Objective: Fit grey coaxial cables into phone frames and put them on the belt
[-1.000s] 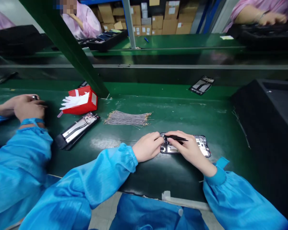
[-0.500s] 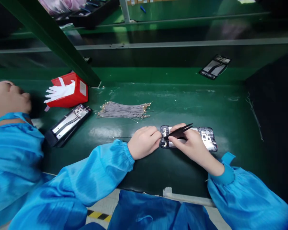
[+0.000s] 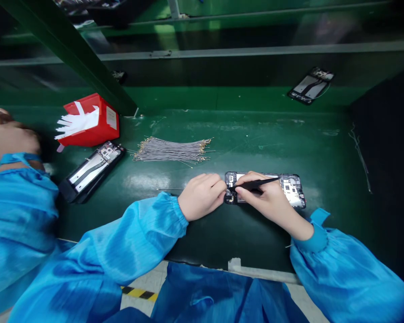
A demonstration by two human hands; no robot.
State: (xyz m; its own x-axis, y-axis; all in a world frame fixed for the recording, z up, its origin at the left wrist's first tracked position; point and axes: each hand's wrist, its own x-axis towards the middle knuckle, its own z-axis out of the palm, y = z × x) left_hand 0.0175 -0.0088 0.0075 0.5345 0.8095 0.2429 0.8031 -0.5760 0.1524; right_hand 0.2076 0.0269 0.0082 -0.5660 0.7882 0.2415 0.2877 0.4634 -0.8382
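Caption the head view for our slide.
Right hand holds tweezers at an opened phone; left hand at its end; cables lie nearby.

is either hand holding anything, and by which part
Right hand: black tweezers, gripped towards the tips. Left hand: at the opened phone; whether it holds the thin cable is hidden.

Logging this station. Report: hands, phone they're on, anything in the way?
Right hand holds black tweezers over opened phone. Left hand at its left end, grip unclear. Gray cable bundle lies apart, blocking nothing.

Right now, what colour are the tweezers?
The tweezers are black; head view shows them.
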